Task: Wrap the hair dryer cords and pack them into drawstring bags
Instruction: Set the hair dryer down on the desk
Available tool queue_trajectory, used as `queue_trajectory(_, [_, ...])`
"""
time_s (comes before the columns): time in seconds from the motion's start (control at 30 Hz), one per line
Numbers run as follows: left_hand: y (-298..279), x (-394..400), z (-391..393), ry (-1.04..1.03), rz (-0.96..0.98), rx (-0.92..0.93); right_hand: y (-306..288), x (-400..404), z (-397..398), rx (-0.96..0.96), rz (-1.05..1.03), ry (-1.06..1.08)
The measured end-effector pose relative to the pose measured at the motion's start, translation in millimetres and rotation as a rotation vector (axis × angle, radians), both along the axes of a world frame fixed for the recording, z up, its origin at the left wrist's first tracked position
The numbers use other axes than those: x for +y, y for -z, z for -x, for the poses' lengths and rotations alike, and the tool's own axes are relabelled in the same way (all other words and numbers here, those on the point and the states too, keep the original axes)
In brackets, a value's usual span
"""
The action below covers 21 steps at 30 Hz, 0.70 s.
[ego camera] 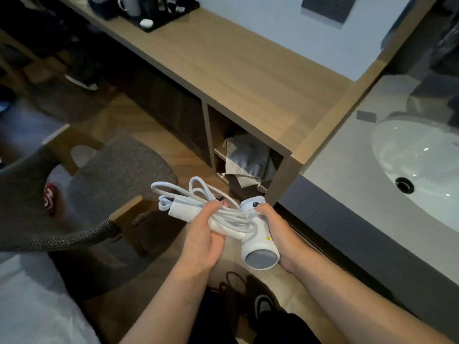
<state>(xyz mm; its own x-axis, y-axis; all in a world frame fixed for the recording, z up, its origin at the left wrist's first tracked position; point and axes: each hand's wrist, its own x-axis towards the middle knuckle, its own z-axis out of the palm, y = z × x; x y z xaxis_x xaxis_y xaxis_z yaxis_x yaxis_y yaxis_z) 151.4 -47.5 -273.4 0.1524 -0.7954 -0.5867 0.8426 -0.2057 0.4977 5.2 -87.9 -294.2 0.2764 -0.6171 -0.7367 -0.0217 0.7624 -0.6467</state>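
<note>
hair dryer (258, 247) being held in the air before the desk (248, 78) | body being gripped by right hand (275, 229) | springy, loose cord (198, 197) being clamped against handle by left hand (203, 234) | drawstring bag (246, 160), seemingly, being left on shelf

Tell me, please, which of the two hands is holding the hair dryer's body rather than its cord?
The right hand grips the white hair dryer; the left hand holds the bundled cord.

open: wooden counter (248, 70) top | blocked: chair (119, 165) left, sink (417, 155) right
</note>
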Motion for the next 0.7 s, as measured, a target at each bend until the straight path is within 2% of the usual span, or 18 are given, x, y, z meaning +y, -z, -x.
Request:
queue_trajectory(0.3, [-26.0,-64.1,-93.9,0.047,-0.045,-0.034,-19.3,-44.9,-91.2,0.094,0.223,0.175])
queue_trajectory(0.7, [-32.9,-168.9,-126.5,0.031,-0.035,0.003,-32.0,-142.9,-131.0,0.102,0.229,0.259])
